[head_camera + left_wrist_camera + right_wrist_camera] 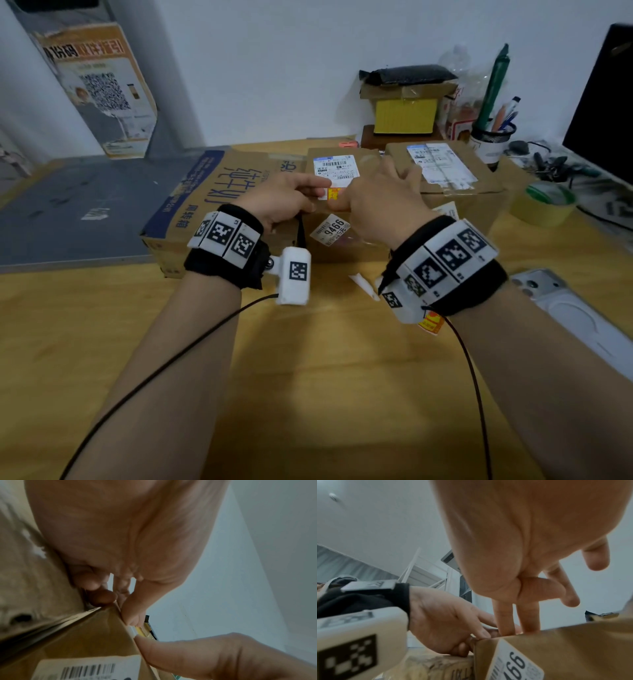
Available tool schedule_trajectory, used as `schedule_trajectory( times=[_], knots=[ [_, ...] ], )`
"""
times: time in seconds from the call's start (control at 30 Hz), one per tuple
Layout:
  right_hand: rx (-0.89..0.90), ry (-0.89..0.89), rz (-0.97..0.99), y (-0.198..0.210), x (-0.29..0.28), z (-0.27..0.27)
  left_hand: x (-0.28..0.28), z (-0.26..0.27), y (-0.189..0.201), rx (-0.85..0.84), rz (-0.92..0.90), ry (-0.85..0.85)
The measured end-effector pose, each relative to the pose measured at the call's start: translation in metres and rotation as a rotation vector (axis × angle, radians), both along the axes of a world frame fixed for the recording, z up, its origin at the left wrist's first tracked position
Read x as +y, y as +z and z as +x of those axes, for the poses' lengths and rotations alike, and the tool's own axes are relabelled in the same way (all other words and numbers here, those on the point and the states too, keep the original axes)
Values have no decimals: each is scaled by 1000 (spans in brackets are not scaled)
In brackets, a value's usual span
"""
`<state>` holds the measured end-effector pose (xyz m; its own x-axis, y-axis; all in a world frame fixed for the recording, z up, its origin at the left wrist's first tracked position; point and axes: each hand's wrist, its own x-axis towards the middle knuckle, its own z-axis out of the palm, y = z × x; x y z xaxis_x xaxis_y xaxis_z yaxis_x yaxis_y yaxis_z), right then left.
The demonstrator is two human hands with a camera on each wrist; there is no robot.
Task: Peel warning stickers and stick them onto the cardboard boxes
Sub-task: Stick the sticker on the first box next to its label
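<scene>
Both hands are pressing a yellow sticker [333, 194] onto the middle box [342, 236]: left hand [284, 198] pinching its edge, right hand [376, 202] flattening with straight fingers. Other boxes probably remain.

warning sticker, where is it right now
In the head view the warning sticker lies on the middle cardboard box, at its front edge just below the shipping label, between the left hand and right hand.

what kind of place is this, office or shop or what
Probably a small parcel-handling desk in an office or back room. Taped cardboard boxes with printed shipping labels crowd a wooden desk, with a tape roll, a pen holder and a monitor beside them.
</scene>
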<state>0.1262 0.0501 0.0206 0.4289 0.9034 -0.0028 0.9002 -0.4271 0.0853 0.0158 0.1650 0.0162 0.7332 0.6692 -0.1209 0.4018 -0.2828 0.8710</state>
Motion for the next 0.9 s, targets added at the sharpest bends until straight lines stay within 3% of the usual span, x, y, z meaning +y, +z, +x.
schedule_trajectory(
  times=[0.57,0.9],
  knots=[
    [147,-59,17,0,-4,-6,-7,0,4,-36,-28,23],
    [124,-68,120,5,-15,-4,-4,-4,3,-19,-49,49]
  ],
)
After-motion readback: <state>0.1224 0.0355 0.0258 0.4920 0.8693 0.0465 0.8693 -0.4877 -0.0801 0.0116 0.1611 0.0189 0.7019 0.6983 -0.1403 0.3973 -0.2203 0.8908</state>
